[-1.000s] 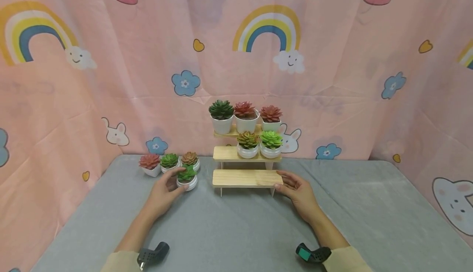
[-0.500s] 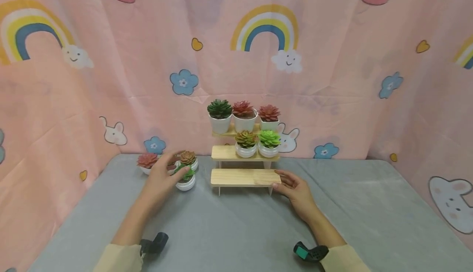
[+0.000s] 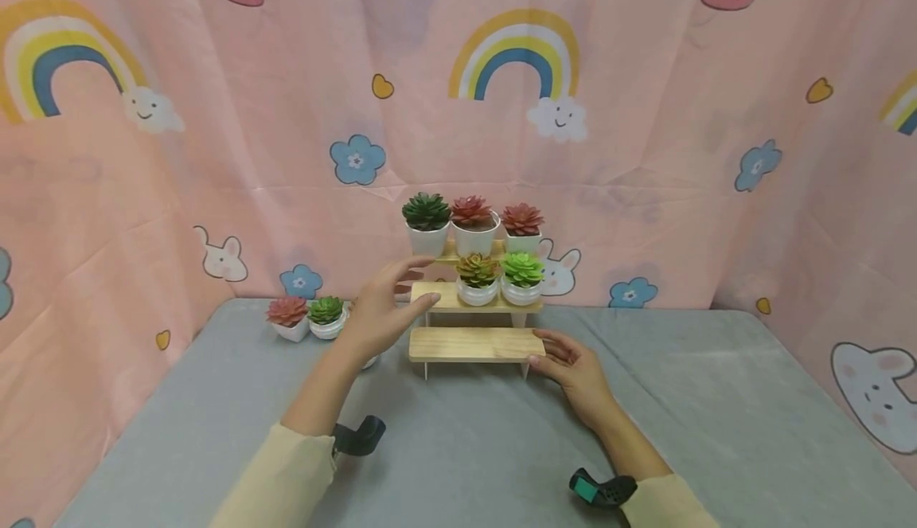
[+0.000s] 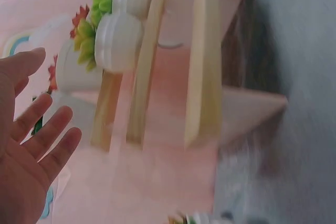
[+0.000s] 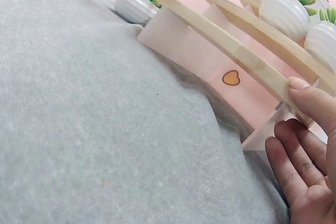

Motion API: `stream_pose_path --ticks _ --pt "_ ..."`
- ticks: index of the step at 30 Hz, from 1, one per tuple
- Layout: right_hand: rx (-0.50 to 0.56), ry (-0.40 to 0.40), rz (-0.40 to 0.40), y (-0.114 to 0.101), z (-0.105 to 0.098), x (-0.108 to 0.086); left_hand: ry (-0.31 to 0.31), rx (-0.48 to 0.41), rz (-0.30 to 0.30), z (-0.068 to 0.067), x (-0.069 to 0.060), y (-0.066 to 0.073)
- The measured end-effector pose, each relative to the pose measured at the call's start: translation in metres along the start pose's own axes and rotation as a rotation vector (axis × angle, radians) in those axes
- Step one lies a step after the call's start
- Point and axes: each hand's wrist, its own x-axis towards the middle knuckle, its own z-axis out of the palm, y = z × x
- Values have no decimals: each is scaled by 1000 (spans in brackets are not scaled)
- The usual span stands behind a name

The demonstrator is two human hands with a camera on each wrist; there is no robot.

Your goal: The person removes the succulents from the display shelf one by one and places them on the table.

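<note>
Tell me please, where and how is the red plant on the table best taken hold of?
Probably by its white pot, coming from the left and pinching front to back: the pot's wall shows bare below the spreading red leaves, while the green plant stands close on its right in the head view.

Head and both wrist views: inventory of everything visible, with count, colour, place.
Table: one, grey-covered, foreground.
Curtain: one, pink, cartoon-printed, behind.
Stand: one, pale wood, three shelves, mid-back of table.
Top-shelf succulents: three, dark green plus two red, white-potted.
Middle-shelf succulents: two, olive-brown and bright green, white-potted.
Loose succulents: at least three, red and green, left of stand; others may be hidden.
Wrist devices: two, black, one per wrist.
Sleeves: two, beige, bottom.
Left hand: one, by stand's left side, empty.
Right hand: one, gripping stand at bottom right.
</note>
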Motion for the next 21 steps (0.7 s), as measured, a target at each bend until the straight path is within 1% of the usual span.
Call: stream_pose_path --ticks 4,7,10,14,16,21 --pt "-5 0 -2 0 0 0 -6 -37 29 13 12 5" --pt "-7 2 -1 -2 0 0 -7 -76 24 23 19 7" --pt "-6 6 3 -3 0 -1 -2 -123 -8 33 24 7" --pt "-2 7 4 -4 1 -2 14 -172 -53 45 26 6" --pt "-3 6 0 -4 1 -2 21 -177 -68 51 27 5" --pt "-7 2 -12 -4 0 -3 36 -161 -81 63 30 5"
